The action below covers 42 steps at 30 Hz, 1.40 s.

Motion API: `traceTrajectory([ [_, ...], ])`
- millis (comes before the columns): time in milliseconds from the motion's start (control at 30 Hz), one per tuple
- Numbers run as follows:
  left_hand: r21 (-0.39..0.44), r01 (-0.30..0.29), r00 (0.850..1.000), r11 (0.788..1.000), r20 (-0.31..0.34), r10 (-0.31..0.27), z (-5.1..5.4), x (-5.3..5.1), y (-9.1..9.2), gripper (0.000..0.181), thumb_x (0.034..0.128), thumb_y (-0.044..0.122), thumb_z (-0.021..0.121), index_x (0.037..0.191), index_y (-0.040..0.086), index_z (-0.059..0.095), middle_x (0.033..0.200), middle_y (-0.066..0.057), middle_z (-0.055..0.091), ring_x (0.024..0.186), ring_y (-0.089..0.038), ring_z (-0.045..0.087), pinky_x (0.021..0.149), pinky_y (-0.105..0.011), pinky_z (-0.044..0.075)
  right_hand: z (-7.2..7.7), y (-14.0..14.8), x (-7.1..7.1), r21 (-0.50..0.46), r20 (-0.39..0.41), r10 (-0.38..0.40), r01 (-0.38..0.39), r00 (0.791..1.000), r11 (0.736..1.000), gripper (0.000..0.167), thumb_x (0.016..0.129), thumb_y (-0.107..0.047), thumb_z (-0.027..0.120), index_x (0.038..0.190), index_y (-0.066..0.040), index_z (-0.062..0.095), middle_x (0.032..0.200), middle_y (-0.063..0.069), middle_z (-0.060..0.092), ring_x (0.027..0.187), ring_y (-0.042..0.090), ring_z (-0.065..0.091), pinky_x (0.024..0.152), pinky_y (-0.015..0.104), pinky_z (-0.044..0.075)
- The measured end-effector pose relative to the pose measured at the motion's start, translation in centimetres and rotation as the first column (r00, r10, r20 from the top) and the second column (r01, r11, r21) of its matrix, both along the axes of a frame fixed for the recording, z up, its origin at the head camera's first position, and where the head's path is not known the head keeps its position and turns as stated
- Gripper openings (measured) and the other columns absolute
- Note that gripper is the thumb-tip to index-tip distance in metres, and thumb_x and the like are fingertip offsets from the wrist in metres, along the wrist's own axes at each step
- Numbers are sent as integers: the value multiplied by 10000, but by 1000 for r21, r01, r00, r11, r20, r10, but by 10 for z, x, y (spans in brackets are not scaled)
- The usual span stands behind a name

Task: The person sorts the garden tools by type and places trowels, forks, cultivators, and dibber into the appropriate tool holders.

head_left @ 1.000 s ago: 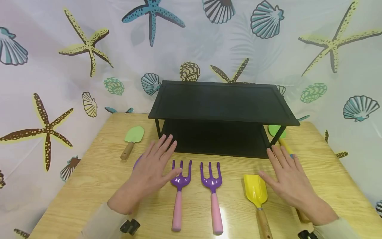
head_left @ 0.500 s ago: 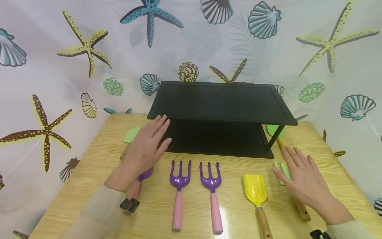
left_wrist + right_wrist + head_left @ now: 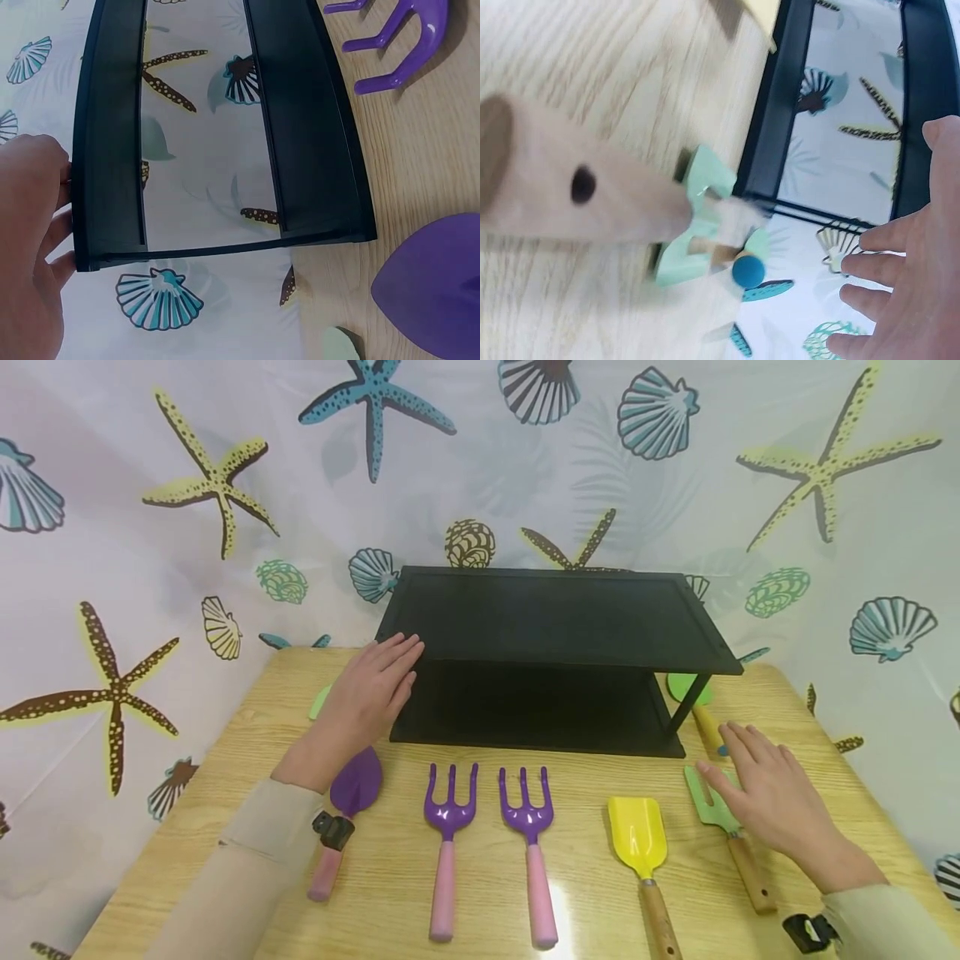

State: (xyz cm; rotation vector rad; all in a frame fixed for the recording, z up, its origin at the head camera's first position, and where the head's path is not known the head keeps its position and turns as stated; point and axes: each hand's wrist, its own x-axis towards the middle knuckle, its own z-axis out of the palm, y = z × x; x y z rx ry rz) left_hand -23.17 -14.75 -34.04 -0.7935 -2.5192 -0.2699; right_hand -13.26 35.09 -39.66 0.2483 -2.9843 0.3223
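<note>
My left hand (image 3: 367, 693) lies with its fingers extended at the front left corner of the top shelf of a black two-tier rack (image 3: 555, 618). In the left wrist view its fingertips meet the shelf's edge. Below that wrist is a purple trowel (image 3: 356, 785) with a pink handle. My right hand (image 3: 776, 797) hovers, fingers loosely extended and holding nothing, beside a light green slotted hand tool (image 3: 708, 806) with a wooden handle. Two purple hand forks (image 3: 450, 814) with pink handles lie in front of the rack. A yellow shovel (image 3: 640, 835) lies right of them.
A green-bladed trowel (image 3: 686, 687) with a yellow handle lies by the rack's right leg. Another light green trowel (image 3: 318, 700) is mostly hidden behind my left hand. The wooden table (image 3: 390, 877) ends at a shell-and-starfish patterned cloth (image 3: 322, 485) behind and at both sides.
My left hand has moved up and left from over the table to the rack's front left corner. My right hand has shifted right, uncovering the green slotted tool.
</note>
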Motion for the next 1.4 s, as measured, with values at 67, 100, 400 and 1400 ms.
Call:
traceTrajectory([
  [67, -1, 5, 1000, 1000, 6, -5, 1, -2, 0, 442, 1006, 173, 560, 1427, 41, 524, 1475, -122, 534, 1414, -301, 451, 1185, -504, 347, -2, 3, -3, -10, 13, -2, 3, 1000, 1000, 767, 1035, -499, 418, 1516, 81, 275, 1521, 339, 323, 1385, 560, 283, 1071, 763, 215],
  [100, -4, 7, 1000, 1000, 9, -7, 1, -3, 0, 439, 1007, 175, 561, 1424, 41, 527, 1470, -122, 539, 1409, -298, 459, 1184, -500, 350, -3, 4, -4, -12, 18, -3, 4, 1000, 1000, 767, 1035, -500, 416, 1513, 84, 280, 1520, 341, 323, 1381, 564, 284, 1068, 763, 217],
  [400, -73, -36, 996, 997, 74, 42, 6, -17, 2, 468, 1026, 247, 543, 1442, 38, 503, 1481, -130, 524, 1411, -278, 461, 1198, -484, 332, -10, 14, -21, -33, 88, 2, 1, 996, 999, 737, 1059, -462, 372, 1505, 114, 262, 1505, 381, 305, 1336, 597, 312, 1054, 743, 268],
  [1400, 30, -87, 994, 996, 65, 84, -5, -23, 7, 440, 1013, 145, 550, 1444, 66, 508, 1475, -110, 530, 1411, -247, 466, 1229, -457, 281, -44, 29, -83, 51, 66, 166, -169, 984, 984, 509, 1027, -90, 461, 1405, 224, 333, 1423, 472, 321, 1266, 635, 369, 1015, 707, 383],
])
